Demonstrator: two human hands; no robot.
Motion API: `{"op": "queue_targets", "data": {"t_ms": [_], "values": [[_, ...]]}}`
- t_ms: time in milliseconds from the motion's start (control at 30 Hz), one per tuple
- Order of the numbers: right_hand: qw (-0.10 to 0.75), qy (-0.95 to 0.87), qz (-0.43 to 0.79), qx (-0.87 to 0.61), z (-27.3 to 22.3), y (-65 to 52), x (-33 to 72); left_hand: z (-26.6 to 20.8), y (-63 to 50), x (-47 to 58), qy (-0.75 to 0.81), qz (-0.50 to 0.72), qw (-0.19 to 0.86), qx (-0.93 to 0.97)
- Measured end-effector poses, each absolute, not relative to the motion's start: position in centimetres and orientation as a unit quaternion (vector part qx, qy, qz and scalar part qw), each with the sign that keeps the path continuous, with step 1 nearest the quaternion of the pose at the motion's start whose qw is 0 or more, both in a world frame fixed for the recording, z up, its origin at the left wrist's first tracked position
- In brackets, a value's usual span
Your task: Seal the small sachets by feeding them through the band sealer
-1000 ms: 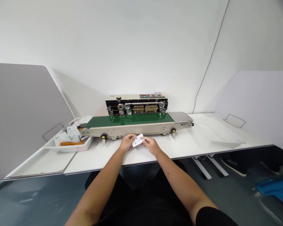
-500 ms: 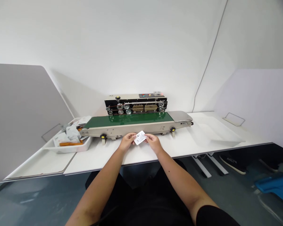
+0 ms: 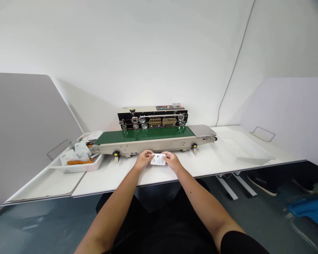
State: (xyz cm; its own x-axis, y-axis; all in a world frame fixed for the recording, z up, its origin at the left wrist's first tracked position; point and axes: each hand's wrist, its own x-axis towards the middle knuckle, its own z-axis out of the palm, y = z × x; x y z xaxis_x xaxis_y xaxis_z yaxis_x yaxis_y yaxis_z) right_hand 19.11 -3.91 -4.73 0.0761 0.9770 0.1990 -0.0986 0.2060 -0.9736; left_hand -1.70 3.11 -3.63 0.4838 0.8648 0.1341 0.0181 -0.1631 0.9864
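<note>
A small white packet (image 3: pixel 158 159) with dark print faces me above the front part of the table, roughly level from side to side. My left hand (image 3: pixel 145 159) is closed on its left edge, and my right hand (image 3: pixel 172 161) pinches its right edge. Just beyond both hands stands a band sealing machine (image 3: pixel 153 118) with rollers and a small control panel on top. Its green conveyor belt (image 3: pixel 148 134) runs left to right, ending in a metal plate (image 3: pixel 203 131) at the right.
At the left, a white tray (image 3: pixel 81 167) holds several white packets and orange items. A shallow white tray (image 3: pixel 243 155) lies on the right of the table (image 3: pixel 106 185). Upright panels (image 3: pixel 23 127) flank both sides. A person's shoe (image 3: pixel 261 184) and a blue object (image 3: pixel 310 208) show at the lower right.
The packet has turned from a tilted position to nearly level and dropped slightly toward me. Both hands have kept hold of it and barely moved.
</note>
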Motion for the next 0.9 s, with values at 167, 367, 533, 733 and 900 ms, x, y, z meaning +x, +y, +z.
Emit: {"op": "queue_targets", "data": {"t_ms": [167,367,533,733,900], "values": [[0.536,-0.527,0.497,-0.433,-3.7,-4.4,19.6,-3.6,2.8,-1.7,0.314,0.369,0.560,0.672],[0.432,-0.564,0.540,-0.451,0.6,-4.7,23.0,-3.8,2.1,-1.4,0.280,0.342,0.581,0.684],[0.533,-0.508,0.463,-0.493,8.1,-2.0,29.8,-3.9,2.5,-1.4,0.274,0.361,0.588,0.670],[0.731,-0.319,0.260,-0.544,14.3,1.0,38.3,-3.8,2.4,-1.3,0.272,0.362,0.597,0.663],[0.734,-0.226,0.254,-0.589,13.2,2.4,39.7,-3.6,2.1,-1.3,0.270,0.357,0.597,0.666]]}}
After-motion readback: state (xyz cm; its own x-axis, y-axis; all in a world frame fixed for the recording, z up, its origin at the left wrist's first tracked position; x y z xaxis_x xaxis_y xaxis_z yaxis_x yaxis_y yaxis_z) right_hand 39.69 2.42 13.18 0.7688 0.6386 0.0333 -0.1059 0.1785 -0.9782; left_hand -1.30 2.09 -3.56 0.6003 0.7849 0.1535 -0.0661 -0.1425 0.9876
